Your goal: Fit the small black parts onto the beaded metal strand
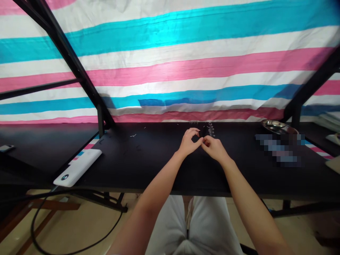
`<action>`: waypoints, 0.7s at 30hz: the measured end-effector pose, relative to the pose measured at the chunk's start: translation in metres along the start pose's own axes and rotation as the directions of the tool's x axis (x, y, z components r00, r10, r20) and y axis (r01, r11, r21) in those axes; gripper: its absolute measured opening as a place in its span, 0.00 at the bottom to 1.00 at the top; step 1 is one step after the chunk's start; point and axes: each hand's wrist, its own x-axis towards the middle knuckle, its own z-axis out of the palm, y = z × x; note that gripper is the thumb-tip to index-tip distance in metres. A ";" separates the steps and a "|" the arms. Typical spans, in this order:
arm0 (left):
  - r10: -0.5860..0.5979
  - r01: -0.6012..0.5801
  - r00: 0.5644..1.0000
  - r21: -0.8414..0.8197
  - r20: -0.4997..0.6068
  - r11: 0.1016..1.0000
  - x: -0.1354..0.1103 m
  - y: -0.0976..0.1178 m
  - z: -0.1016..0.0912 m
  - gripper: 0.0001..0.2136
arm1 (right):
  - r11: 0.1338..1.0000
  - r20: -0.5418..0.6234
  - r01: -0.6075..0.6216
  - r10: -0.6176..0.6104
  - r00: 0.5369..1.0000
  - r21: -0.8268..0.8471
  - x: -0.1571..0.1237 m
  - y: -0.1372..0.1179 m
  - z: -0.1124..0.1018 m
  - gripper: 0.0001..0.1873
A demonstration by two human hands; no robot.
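Observation:
Both hands meet over the far middle of the black table. A small black piece is held between them; its exact kind cannot be made out against the dark surface. My left hand curls its thumb and fingers round the piece from the left. On the other side my right hand pinches at its lower right edge, fingers bent. Just beyond the right fingers lies a clear, knobbly strip of small bumps. Another row of small pale bits is at the table's back edge.
A white power bank with a black cable lies at the left edge. On the right are a shiny metal dish and a blurred-out patch. Thin white scraps dot the table. Striped sheeting hangs behind, between black frame bars.

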 end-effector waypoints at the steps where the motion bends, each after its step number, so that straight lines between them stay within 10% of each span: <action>1: 0.006 -0.006 1.000 -0.004 0.001 1.000 0.000 0.002 0.000 0.03 | 1.000 -0.016 0.026 -0.025 1.000 0.015 -0.001 -0.002 0.000 0.08; 11: 0.071 -0.075 0.995 -0.058 -0.065 0.996 -0.003 0.013 0.000 0.04 | 0.993 -0.095 0.091 -0.083 0.992 0.077 -0.005 -0.012 0.000 0.10; 21: -0.104 0.072 0.973 -0.159 -0.205 0.985 0.000 0.011 0.003 0.10 | 0.991 -0.055 0.092 -0.087 0.995 0.100 -0.005 -0.015 0.007 0.09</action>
